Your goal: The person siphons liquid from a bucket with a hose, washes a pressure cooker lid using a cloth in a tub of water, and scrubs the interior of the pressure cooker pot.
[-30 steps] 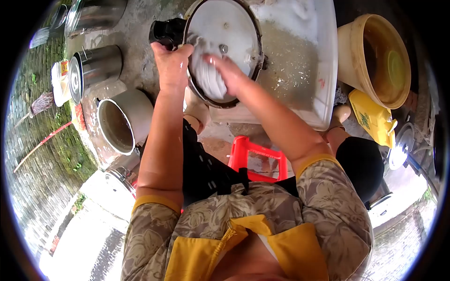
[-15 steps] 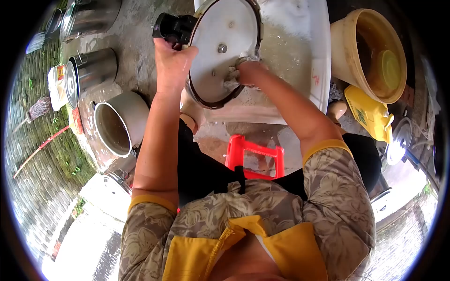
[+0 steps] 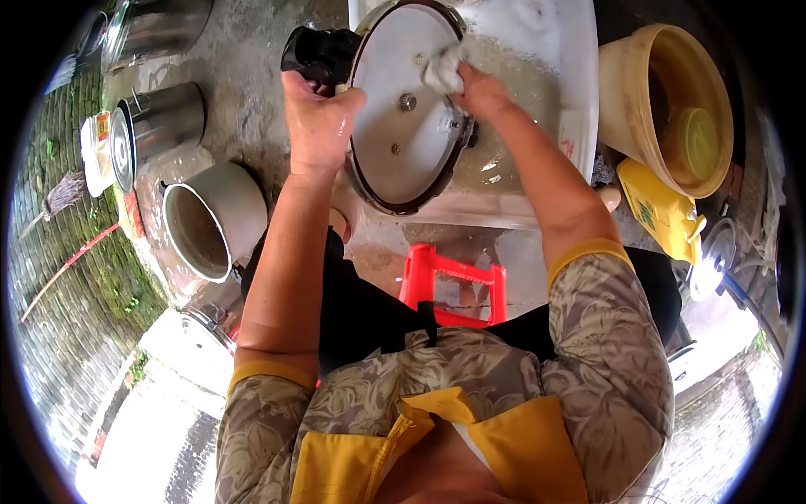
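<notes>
The pot lid (image 3: 403,126) is held up between the two hands, its pale inner face toward the person, its upper rim just at the top edge of the view. The left hand (image 3: 319,126) grips it at the left, by the black handle (image 3: 319,52), with the thumb on the rim. The right hand (image 3: 485,92) is closed on a white cloth (image 3: 442,71) that lies against the upper right part of the inner face. A white basin (image 3: 581,109) is beneath and to the right of the lid.

Most of the left fingers are hidden behind the handle, and the right fingertips are lost in the cloth. The basin runs out of view at the top and the lid covers part of it; the bright area at lower left is too washed out to read.

Counted, there are one lid, one cloth, one basin, one large bucket (image 3: 617,101), one yellow jug (image 3: 659,206) and one red stool (image 3: 420,273). On the left, three metal pots (image 3: 239,206) are clear, one of them cut by the top edge
</notes>
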Demonstrator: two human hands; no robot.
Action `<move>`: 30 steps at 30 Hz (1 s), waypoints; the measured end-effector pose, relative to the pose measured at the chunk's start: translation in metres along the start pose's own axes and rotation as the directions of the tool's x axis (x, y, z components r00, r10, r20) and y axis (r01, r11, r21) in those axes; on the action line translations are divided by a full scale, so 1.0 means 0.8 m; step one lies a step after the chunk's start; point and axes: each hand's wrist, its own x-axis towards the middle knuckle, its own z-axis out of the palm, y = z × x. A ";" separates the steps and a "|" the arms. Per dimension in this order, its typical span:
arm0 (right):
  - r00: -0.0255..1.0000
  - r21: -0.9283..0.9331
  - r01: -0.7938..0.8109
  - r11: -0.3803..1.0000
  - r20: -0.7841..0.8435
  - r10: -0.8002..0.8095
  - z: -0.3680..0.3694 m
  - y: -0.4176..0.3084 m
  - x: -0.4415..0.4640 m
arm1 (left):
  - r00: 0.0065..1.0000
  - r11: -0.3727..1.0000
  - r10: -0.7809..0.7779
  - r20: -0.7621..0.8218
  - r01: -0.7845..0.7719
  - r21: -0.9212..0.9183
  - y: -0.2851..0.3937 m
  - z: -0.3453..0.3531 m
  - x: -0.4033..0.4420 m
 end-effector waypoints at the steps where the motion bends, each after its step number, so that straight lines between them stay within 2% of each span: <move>1: 0.987 -0.056 -0.066 0.996 0.143 0.073 0.007 0.003 -0.014 | 1.000 1.000 -0.001 -0.003 0.001 0.000 0.004 0.001 0.000; 2: 0.948 -0.122 -0.124 0.985 0.278 0.154 0.015 0.005 -0.026 | 1.000 1.000 -0.008 0.000 0.008 0.010 0.011 0.005 -0.003; 4: 0.946 -0.101 -0.139 0.985 0.280 0.163 0.034 0.001 -0.043 | 1.000 1.000 -0.014 0.000 0.014 0.015 0.017 0.007 -0.006; 6: 0.947 -0.082 -0.159 0.984 0.271 0.176 0.042 0.006 -0.049 | 0.997 0.984 -0.071 -0.028 0.075 0.161 0.019 0.009 -0.006; 7: 0.913 0.169 -0.156 0.973 0.401 0.077 0.041 0.014 -0.051 | 0.998 0.986 -0.065 -0.026 0.068 0.155 0.017 0.008 -0.007; 8: 0.869 0.405 -0.173 0.898 0.492 -0.055 0.044 0.024 -0.049 | 0.997 0.989 -0.073 -0.012 0.074 0.127 0.012 0.006 -0.007; 9: 0.849 0.403 -0.220 0.889 0.528 -0.029 0.051 0.031 -0.050 | 0.997 0.991 -0.082 0.004 0.081 0.102 0.007 0.004 -0.005; 10: 0.850 0.404 -0.221 0.888 0.526 -0.027 0.048 0.040 -0.053 | 0.997 0.991 -0.081 0.007 0.080 0.103 0.008 0.003 -0.004; 12: 0.932 0.538 -0.128 0.833 0.353 -0.085 0.042 0.063 -0.068 | 0.999 0.996 0.017 0.039 -0.020 0.090 0.010 -0.001 -0.007; 14: 0.924 0.485 -0.174 0.857 0.381 -0.028 0.030 0.093 -0.079 | 0.998 0.994 0.017 0.056 -0.023 0.105 0.014 -0.004 -0.007; 16: 0.862 0.317 -0.492 0.811 0.310 0.401 0.016 0.100 -0.103 | 0.997 0.997 0.065 0.037 -0.066 0.026 0.012 -0.003 0.000; 17: 0.864 0.322 -0.491 0.810 0.300 0.405 0.019 0.093 -0.120 | 0.997 0.996 0.081 0.007 -0.082 0.034 0.014 -0.002 0.002; 18: 0.829 0.063 -0.544 0.837 0.196 0.524 0.033 0.084 -0.139 | 0.996 0.995 0.091 0.009 -0.091 0.035 0.017 -0.001 0.003; 19: 0.793 -0.195 -0.585 0.787 0.066 0.606 0.050 0.079 -0.146 | 0.997 0.996 0.071 -0.008 -0.071 0.048 0.020 -0.001 0.004; 20: 0.796 -0.192 -0.581 0.791 0.067 0.601 0.075 0.083 -0.144 | 0.998 0.997 0.048 -0.028 -0.046 0.063 0.020 -0.001 0.005; 22: 0.693 -0.126 -0.708 0.694 0.060 0.718 0.119 0.092 -0.139 | 0.998 0.998 0.044 -0.045 -0.042 0.037 0.011 -0.002 0.010; 23: 0.644 -0.007 -0.764 0.645 -0.040 0.764 0.105 0.064 -0.130 | 0.998 0.999 0.038 -0.054 -0.037 0.010 0.010 -0.002 0.011; 24: 0.639 -0.002 -0.769 0.640 -0.030 0.768 0.111 0.071 -0.118 | 0.998 0.999 0.034 -0.046 -0.033 0.019 0.008 -0.004 0.012; 25: 0.602 0.593 -0.690 0.416 0.150 0.784 0.120 0.091 -0.091 | 0.999 0.999 0.034 -0.039 -0.035 -0.017 0.009 -0.004 0.012; 26: 0.639 0.920 -0.389 -0.042 0.303 0.707 0.095 0.080 -0.078 | 0.999 0.997 0.039 -0.035 -0.041 -0.058 0.011 -0.002 0.014; 27: 0.624 0.881 -0.152 -0.449 0.437 0.647 0.073 0.064 -0.076 | 0.998 0.997 0.046 -0.036 -0.048 -0.064 0.012 0.000 0.014; 29: 0.867 0.893 -0.064 -0.445 0.271 0.419 0.045 0.050 -0.070 | 0.996 0.999 0.046 -0.077 -0.046 -0.007 0.013 0.002 0.015; 30: 0.947 0.896 -0.024 -0.443 0.162 0.277 0.016 0.021 -0.078 | 0.996 0.999 0.035 -0.077 -0.035 -0.002 0.012 0.000 0.012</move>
